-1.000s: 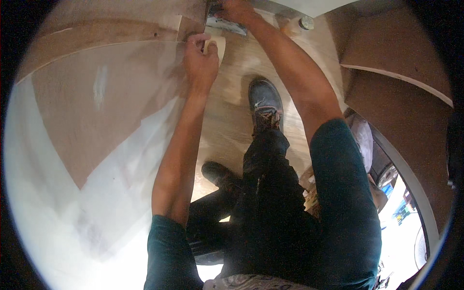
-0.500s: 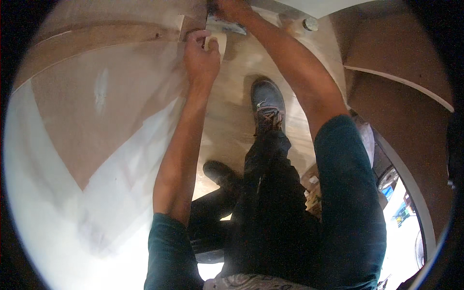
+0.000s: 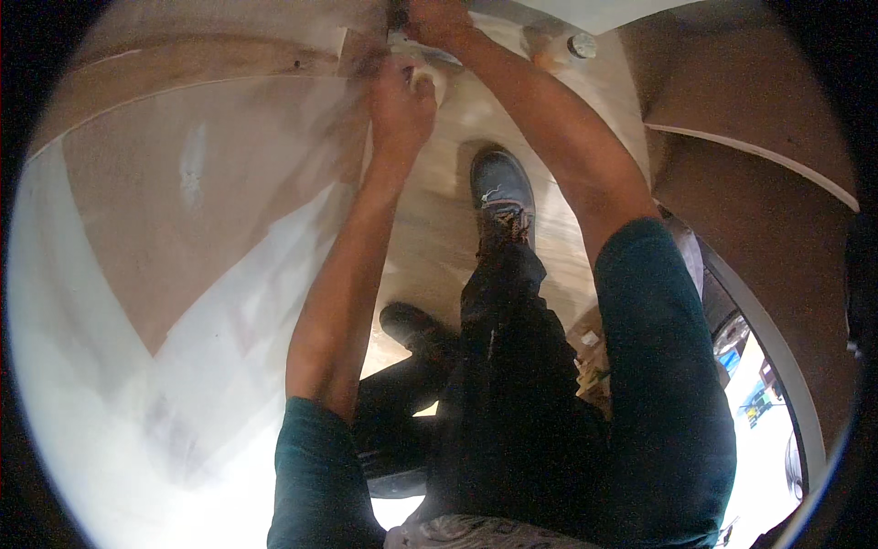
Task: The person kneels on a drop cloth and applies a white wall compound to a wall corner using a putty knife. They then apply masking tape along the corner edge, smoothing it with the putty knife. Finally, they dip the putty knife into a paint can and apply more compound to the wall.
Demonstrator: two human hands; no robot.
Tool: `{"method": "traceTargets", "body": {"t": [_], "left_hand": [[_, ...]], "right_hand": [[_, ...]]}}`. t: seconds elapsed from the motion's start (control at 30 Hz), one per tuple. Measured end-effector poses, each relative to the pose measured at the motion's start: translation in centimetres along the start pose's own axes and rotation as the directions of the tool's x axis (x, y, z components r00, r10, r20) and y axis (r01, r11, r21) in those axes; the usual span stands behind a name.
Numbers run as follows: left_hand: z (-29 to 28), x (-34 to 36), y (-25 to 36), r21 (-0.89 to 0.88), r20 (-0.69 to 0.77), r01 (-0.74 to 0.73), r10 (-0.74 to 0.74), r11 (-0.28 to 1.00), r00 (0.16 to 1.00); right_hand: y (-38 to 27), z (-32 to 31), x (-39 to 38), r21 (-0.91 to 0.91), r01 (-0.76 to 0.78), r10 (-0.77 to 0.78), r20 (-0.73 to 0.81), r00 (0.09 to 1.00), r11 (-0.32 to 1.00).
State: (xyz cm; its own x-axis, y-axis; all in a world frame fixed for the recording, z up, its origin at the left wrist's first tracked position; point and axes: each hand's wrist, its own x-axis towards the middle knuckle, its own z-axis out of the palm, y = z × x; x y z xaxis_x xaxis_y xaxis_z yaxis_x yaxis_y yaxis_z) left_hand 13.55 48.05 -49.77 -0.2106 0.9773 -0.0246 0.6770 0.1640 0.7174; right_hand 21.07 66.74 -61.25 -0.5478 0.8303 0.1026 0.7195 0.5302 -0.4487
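My left hand (image 3: 401,105) is closed, its fingers curled by the front edge of a brown wooden panel (image 3: 247,156). A pale yellow curved piece (image 3: 439,84), perhaps a roll of tape, shows at its thumb side; motion smears both. Higher up, at the picture's top edge, my right hand (image 3: 441,22) reaches in with bent fingers at a dark thing (image 3: 397,16), too shadowed to name. Its fingertips are mostly hidden. Just below that hand lies a flat greyish piece (image 3: 441,53), largely covered.
A small round pale-topped container (image 3: 582,46) stands on the wooden floor (image 3: 430,210) beyond my right forearm. My shoe (image 3: 502,178) rests between my arms. Brown panels with a pale-edged ledge (image 3: 750,160) rise on the right. Scraps (image 3: 590,343) lie near my right sleeve.
My left hand has shifted slightly right and nearer the right hand, with the pale yellow piece beside its thumb. The right hand has moved a little down and left.
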Motion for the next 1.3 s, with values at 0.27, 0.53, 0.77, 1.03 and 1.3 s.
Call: {"method": "traceTargets", "body": {"t": [0.27,0.53,0.77,1.03,1.3], "left_hand": [[1.8,-0.5,5.1,-0.637,0.025,0.313,-0.387,0.705,0.922],[3.9,-3.7,7.5,-0.076,-0.044,-0.177,0.174,0.981,0.984],[-1.1,-12.3,10.5,-0.198,0.317,0.317,-0.245,0.928,0.916],[-14.5,-21.5,8.9,-0.213,0.409,0.669,-0.557,0.712,0.723],[-16.6,-25.7,6.8,-0.259,0.38,0.685,-0.58,0.681,0.721]], "right_hand": [[-2.5,-1.8,1.5,0.077,-0.108,0.098,0.121,0.988,0.991],[-2.9,-2.6,1.0,0.081,-0.091,0.078,0.149,0.986,0.993],[-4.6,-4.7,-0.8,0.057,-0.189,0.177,0.168,0.97,0.98],[-3.4,-9.4,-10.8,-0.067,-0.166,0.178,0.444,0.878,0.984],[-3.9,-2.4,-10.6,-0.342,0.199,-0.174,0.101,0.98,0.919]]}}
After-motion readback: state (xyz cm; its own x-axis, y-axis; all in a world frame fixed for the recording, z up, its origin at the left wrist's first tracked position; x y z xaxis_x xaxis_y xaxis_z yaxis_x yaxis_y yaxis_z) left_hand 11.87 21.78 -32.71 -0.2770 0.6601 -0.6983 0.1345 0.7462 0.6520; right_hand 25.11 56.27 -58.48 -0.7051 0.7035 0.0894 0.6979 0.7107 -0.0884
